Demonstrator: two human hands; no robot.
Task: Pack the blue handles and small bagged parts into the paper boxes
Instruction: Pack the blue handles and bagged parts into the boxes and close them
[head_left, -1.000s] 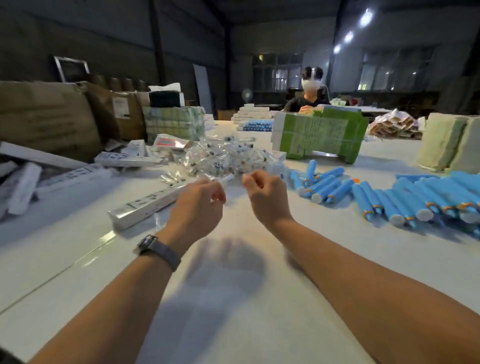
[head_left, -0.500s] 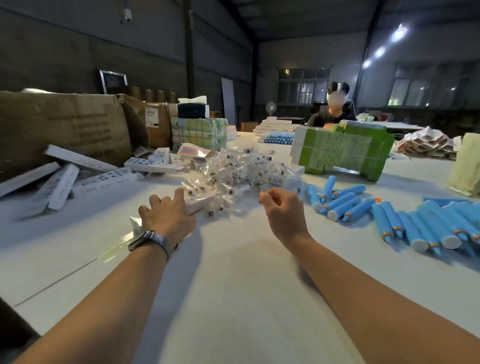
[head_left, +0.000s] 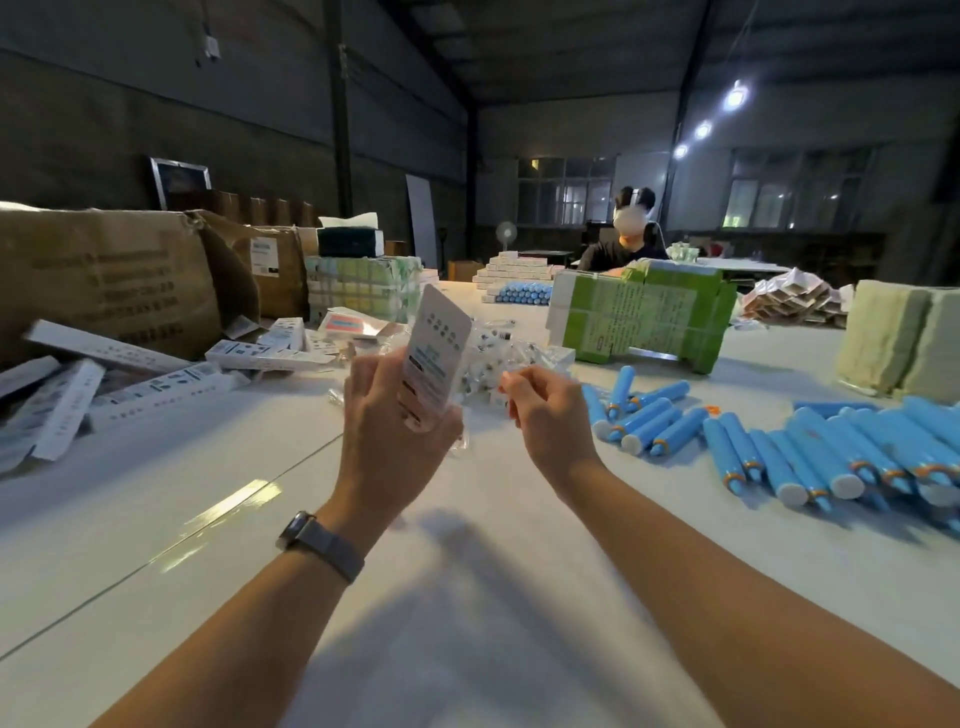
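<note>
Paper box (head_left: 435, 358) was up off the table (head_left: 467, 597) in our left hand (head_left: 387, 431), standing nearly upright with its printed face toward us, and our fingers (head_left: 366, 379) were curled round its lower end (thumb side hidden behind the box, so we could not tell how it pressed). Our right hand (head_left: 550, 421) hovered just beside it, fingers (head_left: 511, 382) bent inward toward the palm; whether they pinched anything we could not tell. Behind both hands lay the heap of small bagged parts (head_left: 498, 358) in clear plastic, on the table. Blue handles (head_left: 810, 452) sprawled in a loose row to the right of our right hand, well apart from the box, white caps mostly toward us. More flat paper boxes (head_left: 156, 384) lay scattered at the left, in front of a brown carton (head_left: 104, 280). A green carton (head_left: 644, 312) sat beyond the handles, and another person (head_left: 626, 244) sat at the far end of the table. We wore a watch (head_left: 319, 543) on the left wrist.
</note>
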